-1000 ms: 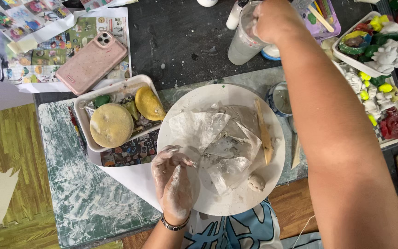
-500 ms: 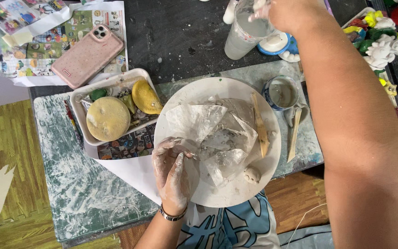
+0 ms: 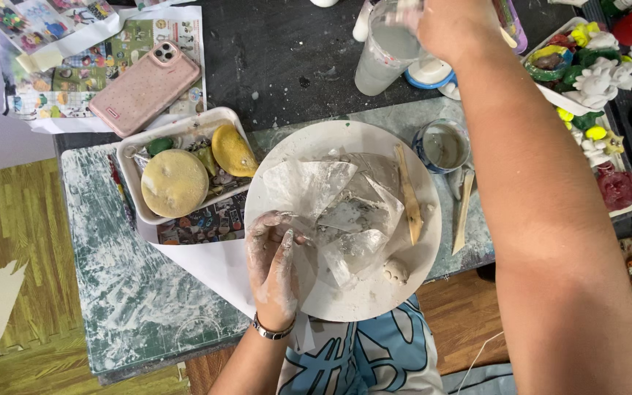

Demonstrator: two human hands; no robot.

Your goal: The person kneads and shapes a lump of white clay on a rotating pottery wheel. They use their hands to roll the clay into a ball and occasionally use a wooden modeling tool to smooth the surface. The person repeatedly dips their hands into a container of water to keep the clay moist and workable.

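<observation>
My left hand [image 3: 276, 263], coated in pale clay, rests on the near left part of a round white plate [image 3: 294, 157], fingers pressing crumpled clear plastic wrap [image 3: 345, 212] that lies on it. A wooden modelling stick [image 3: 409, 194] and a small clay lump [image 3: 396, 272] also lie on the plate. My right hand [image 3: 451, 25] reaches far across the table and grips the rim of a tall clear plastic cup [image 3: 382, 62] of cloudy water.
A white tray [image 3: 177, 132] with yellow sponges sits left of the plate. A pink phone [image 3: 144, 88] lies on printed paper. A small cup [image 3: 442, 145] and second wooden tool [image 3: 464, 212] are right of the plate. Painted clay figures [image 3: 587, 73] crowd the far right.
My right hand has stayed on the clear cup at the far edge. My left hand has shifted slightly on the plastic wrap. The camera view has drifted.
</observation>
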